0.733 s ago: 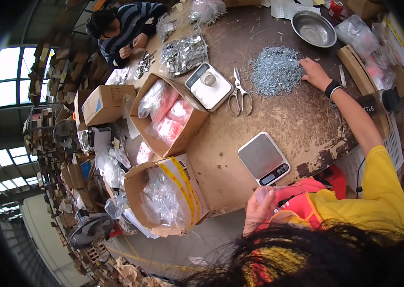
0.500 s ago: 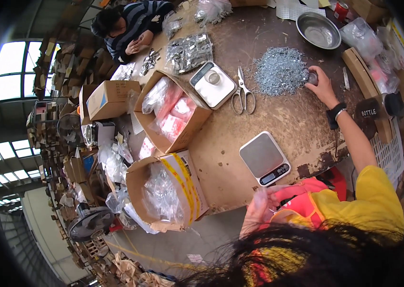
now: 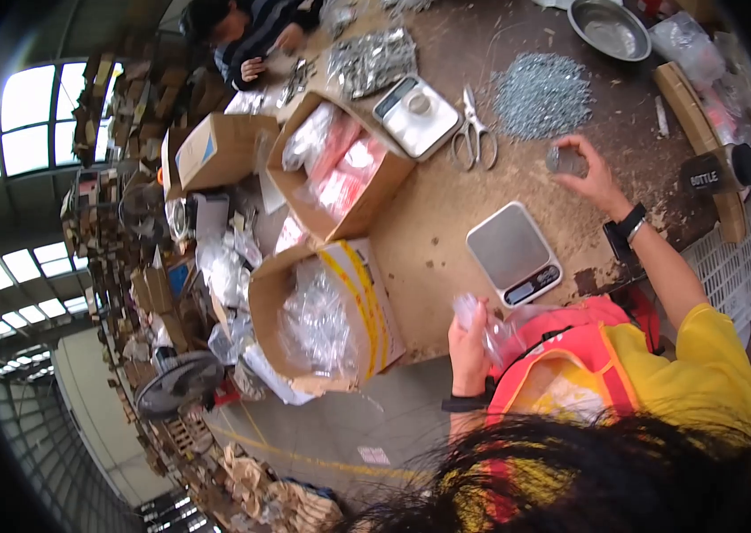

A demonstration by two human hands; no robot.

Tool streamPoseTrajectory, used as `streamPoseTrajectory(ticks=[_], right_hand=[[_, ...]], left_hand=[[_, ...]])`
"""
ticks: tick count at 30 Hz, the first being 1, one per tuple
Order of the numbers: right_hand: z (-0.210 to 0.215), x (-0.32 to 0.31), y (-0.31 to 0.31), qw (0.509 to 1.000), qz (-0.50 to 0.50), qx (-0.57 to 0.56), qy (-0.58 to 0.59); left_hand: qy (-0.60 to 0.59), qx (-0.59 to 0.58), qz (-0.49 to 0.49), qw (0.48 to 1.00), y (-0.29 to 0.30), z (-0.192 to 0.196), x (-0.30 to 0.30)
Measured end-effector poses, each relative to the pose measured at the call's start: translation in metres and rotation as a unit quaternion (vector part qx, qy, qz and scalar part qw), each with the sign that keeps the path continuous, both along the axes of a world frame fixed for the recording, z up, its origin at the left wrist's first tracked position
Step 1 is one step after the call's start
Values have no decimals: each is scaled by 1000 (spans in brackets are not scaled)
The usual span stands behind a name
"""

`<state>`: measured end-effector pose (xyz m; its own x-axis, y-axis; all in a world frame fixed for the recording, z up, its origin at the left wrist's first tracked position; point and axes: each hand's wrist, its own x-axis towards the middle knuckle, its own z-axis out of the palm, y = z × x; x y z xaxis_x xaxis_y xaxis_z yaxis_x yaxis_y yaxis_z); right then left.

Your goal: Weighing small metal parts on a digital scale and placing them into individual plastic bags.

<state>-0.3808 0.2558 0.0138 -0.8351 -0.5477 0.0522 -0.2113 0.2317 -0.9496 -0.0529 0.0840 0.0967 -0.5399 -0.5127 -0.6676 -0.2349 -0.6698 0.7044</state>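
Observation:
My right hand point(image 3: 592, 176) is closed round a small clear cup point(image 3: 564, 162), raised over the table between the heap of small silvery screw-like pieces point(image 3: 542, 96) and the near scale. The cup looks greyish; its contents are too blurred to tell. Close to my red and yellow apron, my left hand point(image 3: 469, 348) grips a clear plastic bag point(image 3: 503, 339). A white digital kitchen scale point(image 3: 508, 244) with a grey plate lies just beyond that hand. Farther off, a second white scale point(image 3: 417, 124) carries a small round cup point(image 3: 419, 104), with scissors point(image 3: 473, 135) beside it.
Left of the table stand a carton of clear bags point(image 3: 260, 298) and a carton of red-and-white bags point(image 3: 373, 200). A metal bowl point(image 3: 611, 31) sits at the far right, near a cardboard strip point(image 3: 691, 107) and a black bottle point(image 3: 713, 173). Across the table another person works beside bagged metal parts point(image 3: 371, 62).
My right hand has drawn the cup back from the heap's right edge toward me. My left hand has come up with the plastic bag. The whole view has shifted slightly.

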Motion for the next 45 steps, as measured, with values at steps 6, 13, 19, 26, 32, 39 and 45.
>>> streamPoseTrajectory(ticks=[6, 13, 19, 26, 32, 39, 45], right_hand=[[2, 92, -46, 980, 142, 48, 127], [11, 124, -51, 964, 144, 89, 207], [80, 151, -62, 954, 245, 11, -172], [126, 113, -69, 976, 189, 93, -56], [160, 125, -103, 868, 408, 122, 254], [161, 126, -108, 934, 356, 19, -25], [154, 123, -98, 929, 354, 91, -53]], left_hand=[[24, -8, 99, 995, -17, -15, -6], [56, -32, 123, 990, -24, -25, -27], [82, -74, 100, 989, -20, -28, -32], [92, -128, 102, 982, -52, -18, -1], [105, -404, -226, 880, -66, 55, -20], [91, -290, -184, 935, -68, 58, -12], [90, -310, -184, 928, -61, 44, -16]])
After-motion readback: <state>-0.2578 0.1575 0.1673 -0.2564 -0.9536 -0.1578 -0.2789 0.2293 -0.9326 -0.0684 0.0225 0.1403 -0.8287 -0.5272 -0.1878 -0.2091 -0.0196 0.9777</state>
